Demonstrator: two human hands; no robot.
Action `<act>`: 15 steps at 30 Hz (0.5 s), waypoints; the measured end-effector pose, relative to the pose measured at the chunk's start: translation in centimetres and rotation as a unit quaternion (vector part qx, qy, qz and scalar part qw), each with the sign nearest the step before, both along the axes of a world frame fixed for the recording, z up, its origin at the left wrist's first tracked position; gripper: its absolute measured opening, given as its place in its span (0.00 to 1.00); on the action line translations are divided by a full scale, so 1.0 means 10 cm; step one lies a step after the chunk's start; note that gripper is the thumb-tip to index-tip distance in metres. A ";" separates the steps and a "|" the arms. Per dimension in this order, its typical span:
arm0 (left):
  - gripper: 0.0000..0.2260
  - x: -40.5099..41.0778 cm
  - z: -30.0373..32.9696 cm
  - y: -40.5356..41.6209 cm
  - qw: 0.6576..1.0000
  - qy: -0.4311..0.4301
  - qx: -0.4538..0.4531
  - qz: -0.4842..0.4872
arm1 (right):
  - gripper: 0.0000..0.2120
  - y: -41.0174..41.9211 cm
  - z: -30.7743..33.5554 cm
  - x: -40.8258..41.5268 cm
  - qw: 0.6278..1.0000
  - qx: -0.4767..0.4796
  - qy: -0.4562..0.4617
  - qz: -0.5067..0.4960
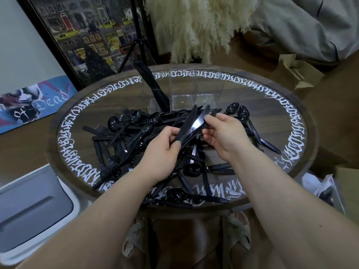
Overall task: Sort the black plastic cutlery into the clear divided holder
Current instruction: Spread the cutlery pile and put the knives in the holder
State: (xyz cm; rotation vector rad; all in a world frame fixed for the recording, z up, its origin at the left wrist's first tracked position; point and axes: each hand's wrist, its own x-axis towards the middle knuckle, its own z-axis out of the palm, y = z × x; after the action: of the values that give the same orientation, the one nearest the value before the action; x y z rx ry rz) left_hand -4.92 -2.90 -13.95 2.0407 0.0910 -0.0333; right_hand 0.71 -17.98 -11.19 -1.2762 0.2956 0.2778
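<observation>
A heap of black plastic forks, spoons and knives (pixel 136 140) covers the middle of a round wooden table (pixel 303 117). Behind the heap stands the clear divided holder (pixel 186 92); its left compartment holds a bunch of black knives (pixel 153 86) leaning left, and the other two compartments look bare. My left hand (pixel 163 150) grips the handles of a few black knives (pixel 192 121), blades pointing up and away. My right hand (pixel 223 133) pinches one of these knives near its blade, just right of the left hand.
White lettering rings the tabletop. Loose spoons (pixel 242 113) lie at the right of the heap. A white bin (pixel 37 208) stands at the lower left, a framed picture (pixel 93 35) and tripod behind, cardboard boxes (pixel 295 78) to the right.
</observation>
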 end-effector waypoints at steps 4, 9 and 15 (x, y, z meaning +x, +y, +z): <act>0.14 -0.04 0.04 -0.01 1.000 0.010 -0.003 -0.007 | 0.09 0.01 -0.03 -0.02 0.999 -0.017 -0.006 0.026; 0.14 -0.04 0.03 -0.02 0.999 0.007 0.013 -0.029 | 0.09 0.05 -0.07 -0.05 0.997 -0.026 -0.012 0.069; 0.14 -0.03 0.03 -0.01 0.997 -0.007 0.068 -0.043 | 0.12 0.05 -0.04 -0.06 0.997 -0.003 -0.014 0.075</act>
State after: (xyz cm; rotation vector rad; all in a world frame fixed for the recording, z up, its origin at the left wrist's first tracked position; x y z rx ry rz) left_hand -5.25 -2.97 -13.69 2.1790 -0.0033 -0.0691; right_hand 0.09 -17.48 -11.58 -1.3099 0.1778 0.3871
